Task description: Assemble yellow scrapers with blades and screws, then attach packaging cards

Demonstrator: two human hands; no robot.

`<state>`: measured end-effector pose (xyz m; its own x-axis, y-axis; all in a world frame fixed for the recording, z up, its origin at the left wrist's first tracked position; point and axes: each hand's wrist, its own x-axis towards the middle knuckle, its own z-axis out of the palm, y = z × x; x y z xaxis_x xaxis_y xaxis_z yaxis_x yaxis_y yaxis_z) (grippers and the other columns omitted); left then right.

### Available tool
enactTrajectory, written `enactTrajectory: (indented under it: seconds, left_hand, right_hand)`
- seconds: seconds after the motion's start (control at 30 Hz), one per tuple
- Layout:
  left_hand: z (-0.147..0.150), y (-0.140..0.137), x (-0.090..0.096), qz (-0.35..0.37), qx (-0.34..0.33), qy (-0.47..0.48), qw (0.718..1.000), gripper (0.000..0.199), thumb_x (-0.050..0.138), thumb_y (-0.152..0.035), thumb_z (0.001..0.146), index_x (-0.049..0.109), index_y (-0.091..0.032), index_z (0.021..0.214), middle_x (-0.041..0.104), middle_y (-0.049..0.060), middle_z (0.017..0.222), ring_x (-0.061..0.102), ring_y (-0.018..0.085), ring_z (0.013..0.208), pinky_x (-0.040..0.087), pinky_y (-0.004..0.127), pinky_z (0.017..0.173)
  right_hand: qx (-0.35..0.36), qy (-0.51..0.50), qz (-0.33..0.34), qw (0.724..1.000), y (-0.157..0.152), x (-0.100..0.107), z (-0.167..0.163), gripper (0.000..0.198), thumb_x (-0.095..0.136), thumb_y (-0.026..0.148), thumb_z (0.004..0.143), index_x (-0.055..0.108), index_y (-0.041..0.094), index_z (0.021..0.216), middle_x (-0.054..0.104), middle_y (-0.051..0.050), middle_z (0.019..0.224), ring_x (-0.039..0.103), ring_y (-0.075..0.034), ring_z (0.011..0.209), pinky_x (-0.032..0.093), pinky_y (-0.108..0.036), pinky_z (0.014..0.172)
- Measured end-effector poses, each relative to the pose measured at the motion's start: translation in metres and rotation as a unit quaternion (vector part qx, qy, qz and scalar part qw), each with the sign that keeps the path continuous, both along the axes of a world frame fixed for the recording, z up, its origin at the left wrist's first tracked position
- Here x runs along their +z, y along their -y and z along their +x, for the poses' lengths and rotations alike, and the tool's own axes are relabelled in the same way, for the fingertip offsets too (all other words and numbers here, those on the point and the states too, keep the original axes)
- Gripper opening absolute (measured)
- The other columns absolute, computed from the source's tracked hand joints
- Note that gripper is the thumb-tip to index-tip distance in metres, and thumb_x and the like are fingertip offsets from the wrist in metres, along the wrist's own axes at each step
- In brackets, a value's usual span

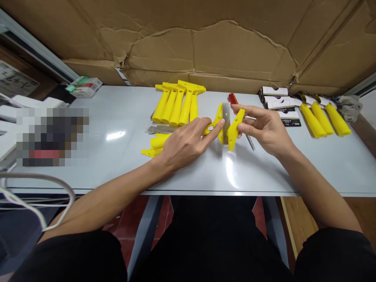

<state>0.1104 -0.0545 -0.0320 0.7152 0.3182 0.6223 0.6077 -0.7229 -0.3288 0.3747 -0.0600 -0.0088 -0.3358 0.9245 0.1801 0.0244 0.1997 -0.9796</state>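
My left hand is closed around a yellow scraper handle, its index finger pressed on the metal blade that lies against the head. Between the thumb and fingers of my right hand is a yellow cover plate with small holes, tilted just right of the blade. Whether the plate touches the blade I cannot tell. Behind my right fingers lies a screwdriver with a red handle, its shaft partly hidden. Under and beside my left hand are another yellow scraper part and a grey metal knife-like tool.
Several yellow scraper handles lie in a row at the back. At the right are packaging cards and yellow scrapers with cards. A small box stands back left. White cables hang at the near left table edge.
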Motion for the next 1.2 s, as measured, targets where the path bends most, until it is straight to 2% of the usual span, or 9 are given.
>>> enactTrajectory:
  seconds: [0.13, 0.27, 0.43, 0.5, 0.67, 0.8, 0.93, 1.07, 1.2]
  left_hand:
    - [0.002, 0.002, 0.003, 0.020, -0.013, -0.009, 1.000, 0.068, 0.042, -0.003, 0.100, 0.031, -0.020, 0.165, 0.069, 0.013, 0.109, 0.069, 0.022, 0.089, 0.058, 0.029, 0.064]
    - [0.003, 0.002, 0.001, -0.009, -0.019, -0.011, 1.000, 0.068, 0.041, -0.005, 0.101, 0.029, -0.024, 0.165, 0.068, 0.013, 0.112, 0.070, 0.023, 0.092, 0.059, 0.030, 0.064]
    - [0.005, 0.003, -0.003, 0.021, -0.035, -0.012, 0.999, 0.054, 0.046, -0.002, 0.098, 0.047, -0.013, 0.151, 0.069, 0.013, 0.110, 0.068, 0.022, 0.091, 0.060, 0.031, 0.065]
    - [0.005, 0.003, -0.004, 0.027, -0.034, -0.009, 0.999, 0.049, 0.048, -0.002, 0.097, 0.052, -0.011, 0.145, 0.069, 0.013, 0.109, 0.068, 0.021, 0.090, 0.059, 0.031, 0.065]
    - [0.006, 0.003, -0.005, -0.001, -0.035, 0.001, 0.999, 0.046, 0.046, -0.004, 0.100, 0.050, -0.012, 0.145, 0.071, 0.012, 0.111, 0.069, 0.021, 0.089, 0.060, 0.032, 0.070]
    - [0.009, 0.005, -0.002, -0.008, -0.056, 0.021, 0.998, 0.037, 0.047, -0.007, 0.102, 0.050, -0.009, 0.139, 0.075, 0.013, 0.113, 0.070, 0.021, 0.089, 0.062, 0.035, 0.075]
    - [0.012, 0.009, 0.004, 0.027, -0.068, 0.028, 0.997, 0.029, 0.047, -0.006, 0.102, 0.052, -0.008, 0.131, 0.077, 0.012, 0.110, 0.070, 0.020, 0.083, 0.061, 0.032, 0.068]
    - [0.010, 0.008, 0.007, 0.066, -0.061, 0.003, 0.996, 0.032, 0.043, -0.006, 0.103, 0.054, -0.014, 0.132, 0.077, 0.011, 0.112, 0.071, 0.019, 0.082, 0.061, 0.030, 0.065]
    - [0.007, 0.005, 0.003, 0.045, -0.087, 0.013, 0.995, 0.038, 0.052, -0.009, 0.101, 0.053, -0.016, 0.138, 0.076, 0.013, 0.117, 0.072, 0.019, 0.084, 0.061, 0.031, 0.065]
  right_hand:
    - [-0.021, -0.015, 0.001, 1.000, 0.004, -0.001, -0.005, 0.071, 0.087, 0.037, 0.076, 0.065, 0.025, 0.142, 0.067, -0.004, 0.110, 0.066, -0.006, 0.088, 0.063, -0.024, 0.086]
    - [-0.044, -0.008, 0.019, 0.999, 0.004, -0.004, -0.007, 0.067, 0.088, 0.037, 0.074, 0.069, 0.023, 0.137, 0.068, -0.005, 0.114, 0.065, -0.006, 0.093, 0.062, -0.020, 0.086]
    - [-0.066, -0.006, 0.020, 0.998, 0.004, -0.010, -0.011, 0.063, 0.089, 0.041, 0.073, 0.071, 0.019, 0.129, 0.069, -0.006, 0.111, 0.065, -0.007, 0.093, 0.063, -0.021, 0.087]
    - [-0.060, 0.002, 0.014, 0.998, 0.005, -0.012, -0.013, 0.062, 0.088, 0.043, 0.074, 0.070, 0.018, 0.128, 0.069, -0.006, 0.111, 0.066, -0.007, 0.094, 0.063, -0.020, 0.083]
    - [-0.038, 0.019, -0.016, 0.999, 0.009, -0.013, -0.020, 0.058, 0.080, 0.052, 0.081, 0.067, 0.012, 0.122, 0.069, -0.009, 0.111, 0.067, -0.008, 0.087, 0.058, -0.015, 0.062]
    - [-0.051, 0.017, -0.031, 0.998, 0.013, -0.011, -0.025, 0.056, 0.080, 0.056, 0.080, 0.063, 0.011, 0.109, 0.068, -0.007, 0.099, 0.066, -0.008, 0.078, 0.060, -0.018, 0.059]
    - [-0.066, 0.017, -0.035, 0.997, 0.014, -0.013, -0.028, 0.056, 0.080, 0.058, 0.079, 0.058, 0.012, 0.102, 0.066, -0.004, 0.090, 0.063, -0.006, 0.065, 0.057, -0.018, 0.053]
    - [-0.080, 0.016, -0.032, 0.996, 0.015, -0.013, -0.030, 0.060, 0.078, 0.062, 0.079, 0.058, 0.012, 0.105, 0.067, -0.005, 0.088, 0.065, -0.007, 0.069, 0.058, -0.018, 0.053]
    - [-0.087, 0.018, -0.029, 0.996, 0.017, -0.011, -0.030, 0.060, 0.078, 0.063, 0.079, 0.057, 0.012, 0.103, 0.065, -0.003, 0.083, 0.063, -0.007, 0.065, 0.057, -0.019, 0.052]
